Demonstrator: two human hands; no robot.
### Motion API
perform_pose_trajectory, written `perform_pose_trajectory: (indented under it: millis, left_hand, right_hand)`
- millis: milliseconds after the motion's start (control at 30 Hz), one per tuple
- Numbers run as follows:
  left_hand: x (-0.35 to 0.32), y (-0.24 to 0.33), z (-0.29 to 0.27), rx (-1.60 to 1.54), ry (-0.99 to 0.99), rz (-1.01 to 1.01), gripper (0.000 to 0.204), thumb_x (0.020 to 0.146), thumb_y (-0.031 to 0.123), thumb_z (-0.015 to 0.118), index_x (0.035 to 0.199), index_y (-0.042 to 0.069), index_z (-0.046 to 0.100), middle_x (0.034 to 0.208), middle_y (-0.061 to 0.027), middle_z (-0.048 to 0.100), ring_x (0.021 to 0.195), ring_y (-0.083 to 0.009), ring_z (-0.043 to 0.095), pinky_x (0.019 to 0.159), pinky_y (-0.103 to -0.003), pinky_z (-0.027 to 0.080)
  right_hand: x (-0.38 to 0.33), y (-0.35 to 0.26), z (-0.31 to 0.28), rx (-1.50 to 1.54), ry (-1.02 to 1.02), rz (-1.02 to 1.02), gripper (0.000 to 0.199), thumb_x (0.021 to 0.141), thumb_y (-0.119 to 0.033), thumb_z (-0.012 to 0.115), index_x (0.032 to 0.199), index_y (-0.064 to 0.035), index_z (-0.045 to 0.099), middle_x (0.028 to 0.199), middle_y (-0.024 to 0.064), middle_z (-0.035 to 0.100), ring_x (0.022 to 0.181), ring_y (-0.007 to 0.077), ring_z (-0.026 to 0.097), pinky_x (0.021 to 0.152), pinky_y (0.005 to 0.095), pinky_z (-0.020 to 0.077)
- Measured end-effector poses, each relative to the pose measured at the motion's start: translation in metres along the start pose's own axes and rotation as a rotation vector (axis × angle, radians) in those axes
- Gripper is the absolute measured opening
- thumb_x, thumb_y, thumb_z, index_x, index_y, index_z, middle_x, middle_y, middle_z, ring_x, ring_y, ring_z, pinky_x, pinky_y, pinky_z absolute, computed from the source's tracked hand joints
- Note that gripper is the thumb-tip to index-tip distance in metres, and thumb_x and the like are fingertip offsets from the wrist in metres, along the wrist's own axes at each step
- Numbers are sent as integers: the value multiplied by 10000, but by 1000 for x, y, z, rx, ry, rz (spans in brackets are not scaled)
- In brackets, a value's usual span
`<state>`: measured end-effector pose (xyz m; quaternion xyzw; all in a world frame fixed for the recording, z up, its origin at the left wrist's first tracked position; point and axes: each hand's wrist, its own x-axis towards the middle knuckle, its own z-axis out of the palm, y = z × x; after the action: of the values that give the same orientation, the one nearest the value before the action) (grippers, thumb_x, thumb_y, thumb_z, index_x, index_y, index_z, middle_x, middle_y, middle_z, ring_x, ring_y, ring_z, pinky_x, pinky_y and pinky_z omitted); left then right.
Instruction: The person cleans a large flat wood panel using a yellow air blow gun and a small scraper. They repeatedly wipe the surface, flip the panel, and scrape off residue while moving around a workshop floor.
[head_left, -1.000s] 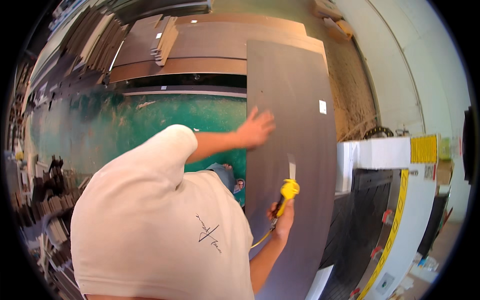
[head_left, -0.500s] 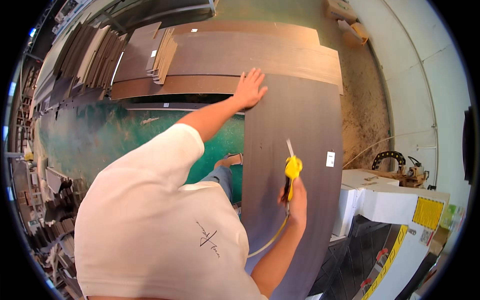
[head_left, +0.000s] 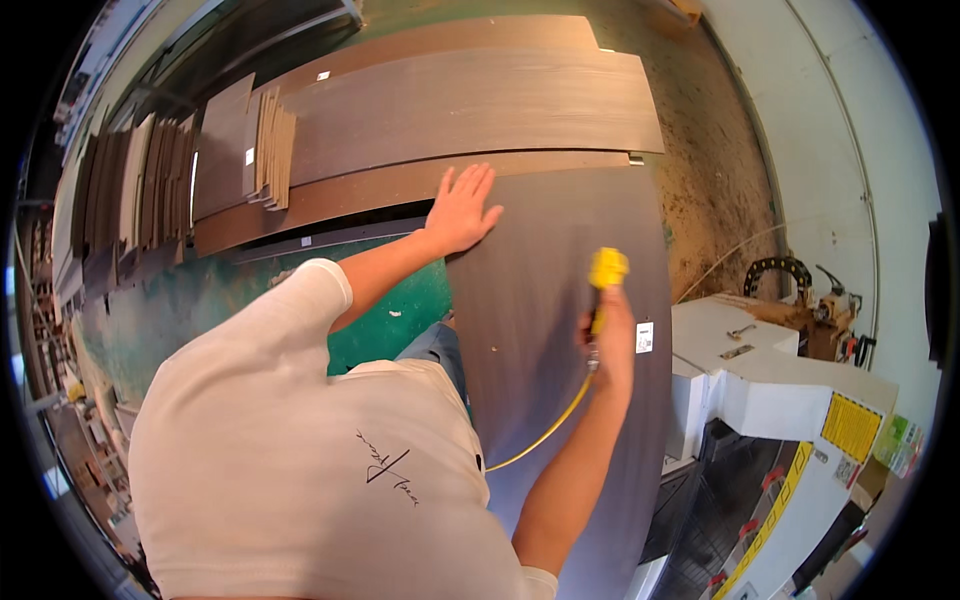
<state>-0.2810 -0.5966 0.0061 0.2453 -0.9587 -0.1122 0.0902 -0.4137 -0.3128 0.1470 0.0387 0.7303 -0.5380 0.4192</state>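
Observation:
My left hand (head_left: 462, 212) lies with its fingers spread on the far left corner of a long dark wood-grain panel (head_left: 550, 300). In my right hand (head_left: 618, 335) is a yellow and black air blow gun (head_left: 608, 268), held over the right half of the panel, near a white label (head_left: 645, 337). The gun's nozzle is blurred and hard to make out. From its handle a yellow hose (head_left: 545, 438) curves down toward my waist. Beyond the panel's far edge lies a brown board (head_left: 375, 190) with a long wood-grain panel (head_left: 460, 100) on it.
Narrow boards (head_left: 273, 150) lie stacked on the far panels, and several upright panels (head_left: 150, 185) stand at the far left. To the right is a white machine (head_left: 780, 400) with a cable chain (head_left: 778, 268). Green floor (head_left: 390, 285) shows at left, dusty floor (head_left: 700, 180) at far right.
The blow gun has moved away from me and rightward over the panel, past the label. A strip of brown board now shows between the dark panel and the far one. My view has shifted.

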Motion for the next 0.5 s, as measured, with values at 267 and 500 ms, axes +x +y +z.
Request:
perform_pose_trajectory:
  millis: [267, 500]
  left_hand:
    - [121, 113, 65, -43, -93, 216, 889, 1024, 589, 446, 1600, -63, 264, 1697, -225, 224, 1599, -342, 147, 1291, -544, 93]
    - [171, 228, 106, 1, -168, 548, 835, 1054, 580, 409, 1606, -34, 282, 1718, -186, 205, 1613, -302, 110, 1295, -543, 70]
  right_hand:
    - [-76, 37, -57, 45, 24, 168, 422, 1064, -521, 496, 1084, -120, 624, 691, 25, 611, 540, 136, 571, 477, 270, 385]
    - [-192, 149, -67, 341, 305, 186, 477, 1088, -514, 451, 1073, -55, 579, 681, 40, 579, 518, 130, 522, 468, 244, 377]
